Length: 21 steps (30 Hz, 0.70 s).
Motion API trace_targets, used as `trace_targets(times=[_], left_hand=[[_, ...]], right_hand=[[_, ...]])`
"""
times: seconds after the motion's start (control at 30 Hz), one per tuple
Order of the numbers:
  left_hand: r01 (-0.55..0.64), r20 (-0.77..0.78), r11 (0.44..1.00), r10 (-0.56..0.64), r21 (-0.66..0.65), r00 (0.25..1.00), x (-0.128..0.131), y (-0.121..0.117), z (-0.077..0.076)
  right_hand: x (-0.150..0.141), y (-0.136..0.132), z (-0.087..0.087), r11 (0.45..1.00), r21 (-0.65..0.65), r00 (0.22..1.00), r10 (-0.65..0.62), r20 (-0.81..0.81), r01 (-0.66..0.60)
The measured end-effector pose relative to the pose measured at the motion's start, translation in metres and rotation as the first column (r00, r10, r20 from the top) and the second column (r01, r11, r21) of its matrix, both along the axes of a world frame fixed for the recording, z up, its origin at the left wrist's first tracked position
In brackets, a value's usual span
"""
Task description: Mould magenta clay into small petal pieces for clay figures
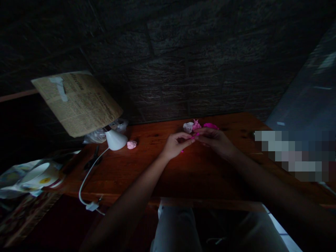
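My left hand (175, 145) and my right hand (217, 141) meet over the wooden table, fingertips close together. Between them is a small piece of bright pink modelling clay (194, 137), pinched from both sides. Just behind the fingers stand a whitish lump (187, 127) and a small pink figure (196, 124) with pointed bits on top. A flat magenta clay lump (210, 126) lies behind my right hand, partly covered by it. A tiny magenta bit (182, 151) rests on the wood beside my left hand.
On the left, a lamp with a newsprint shade (81, 103) and white base (116, 140) stands by a pale pink lump (131, 144). Its white cord (84, 180) hangs over the table edge. A white tub (39, 175) lies farther left. A dark brick wall (168, 63) rises behind.
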<state>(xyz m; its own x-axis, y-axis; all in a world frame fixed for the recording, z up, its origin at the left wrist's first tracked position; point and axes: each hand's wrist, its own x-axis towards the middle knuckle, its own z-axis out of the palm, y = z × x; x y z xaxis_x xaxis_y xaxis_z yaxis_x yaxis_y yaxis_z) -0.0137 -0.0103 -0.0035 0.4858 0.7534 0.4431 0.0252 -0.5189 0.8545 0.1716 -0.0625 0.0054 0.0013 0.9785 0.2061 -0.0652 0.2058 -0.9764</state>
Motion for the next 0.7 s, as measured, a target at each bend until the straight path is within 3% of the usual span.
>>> trace_targets(times=[0.17, 0.27, 0.37, 0.57, 0.7], left_hand=[[0.056, -0.174, 0.995, -0.041, 0.085, 0.984, -0.02, 0.008, 0.008], [0.028, -0.317, 0.994, 0.005, 0.102, 0.948, -0.037, 0.018, 0.007], [0.131, -0.413, 0.99, -0.095, 0.06, 0.906, -0.045, 0.024, 0.004], [0.203, -0.244, 0.97, -0.231, -0.134, 0.942, -0.038, 0.02, 0.003], [0.147, -0.108, 0.977, -0.165, -0.156, 0.98, -0.032, 0.02, 0.003]], right_hand=[[0.005, 0.0, 0.001, 0.999, -0.023, 0.999, -0.032, 0.022, 0.033], [0.009, 0.002, -0.001, 1.0, 0.004, 0.998, -0.012, 0.068, 0.012], [0.011, 0.005, -0.007, 0.995, 0.078, 0.979, 0.037, 0.202, -0.054], [0.012, 0.009, -0.022, 0.98, 0.066, 0.854, 0.13, 0.503, -0.188], [0.012, 0.008, -0.019, 0.971, 0.029, 0.861, 0.195, 0.47, -0.236]])
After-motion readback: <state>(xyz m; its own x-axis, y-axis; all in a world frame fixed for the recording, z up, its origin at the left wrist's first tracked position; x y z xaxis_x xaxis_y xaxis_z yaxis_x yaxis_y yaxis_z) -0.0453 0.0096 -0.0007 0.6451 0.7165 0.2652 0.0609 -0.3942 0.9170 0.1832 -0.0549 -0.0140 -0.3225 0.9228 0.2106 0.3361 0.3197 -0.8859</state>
